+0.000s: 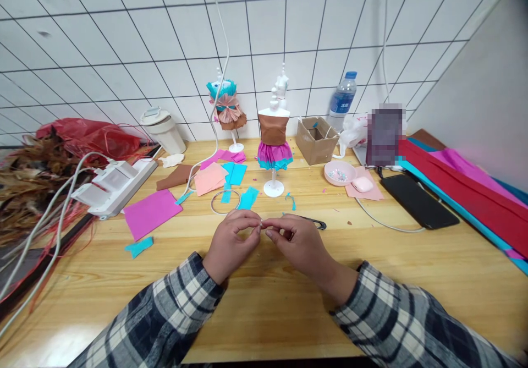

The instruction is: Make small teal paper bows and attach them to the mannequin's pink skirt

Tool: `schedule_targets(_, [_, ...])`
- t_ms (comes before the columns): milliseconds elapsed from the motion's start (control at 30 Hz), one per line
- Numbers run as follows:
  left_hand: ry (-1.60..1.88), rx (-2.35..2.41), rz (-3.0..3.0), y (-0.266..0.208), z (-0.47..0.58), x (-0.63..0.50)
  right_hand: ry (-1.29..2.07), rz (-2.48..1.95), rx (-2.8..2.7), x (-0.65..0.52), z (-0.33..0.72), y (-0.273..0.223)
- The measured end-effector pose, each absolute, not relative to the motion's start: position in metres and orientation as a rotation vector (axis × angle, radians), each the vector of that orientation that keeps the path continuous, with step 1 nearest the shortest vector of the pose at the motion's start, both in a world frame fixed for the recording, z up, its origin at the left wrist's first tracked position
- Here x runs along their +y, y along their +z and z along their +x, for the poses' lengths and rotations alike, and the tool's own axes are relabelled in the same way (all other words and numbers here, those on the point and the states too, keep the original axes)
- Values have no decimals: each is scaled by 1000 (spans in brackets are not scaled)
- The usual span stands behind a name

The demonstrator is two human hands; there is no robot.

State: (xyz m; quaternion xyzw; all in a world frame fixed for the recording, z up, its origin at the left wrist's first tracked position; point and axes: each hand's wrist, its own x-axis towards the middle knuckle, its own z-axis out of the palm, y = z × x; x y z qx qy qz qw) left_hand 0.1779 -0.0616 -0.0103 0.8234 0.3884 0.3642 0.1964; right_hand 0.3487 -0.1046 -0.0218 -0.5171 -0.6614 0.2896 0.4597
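Observation:
Fingertips of my left hand (235, 241) and my right hand (299, 241) meet in a pinch over the middle of the table. A tiny pale bit shows between them, too small to name. Under my right hand, a black-handled tool (317, 224) lies partly hidden. Beyond my hands stands a small white dress form (273, 187) wearing a brown top (273, 130) and a magenta skirt (275, 152) with a turquoise hem. A thin ring (213, 206) and turquoise paper pieces (248, 198) lie just past my left hand.
Left are magenta paper (150, 214), a power strip (119, 186) with cables and a lidded cup (163, 128). Behind stand a decorated dress form (227, 109), a cardboard box (317, 143) and a water bottle (343, 98). Right are a pink bead dish (340, 174), a black phone (418, 200) and coloured sheets (466, 178).

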Motion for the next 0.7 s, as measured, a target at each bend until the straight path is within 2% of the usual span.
schedule_targets(700, [1020, 1107, 2315, -12, 176, -61, 746, -1297, -1652, -104, 350, -20])
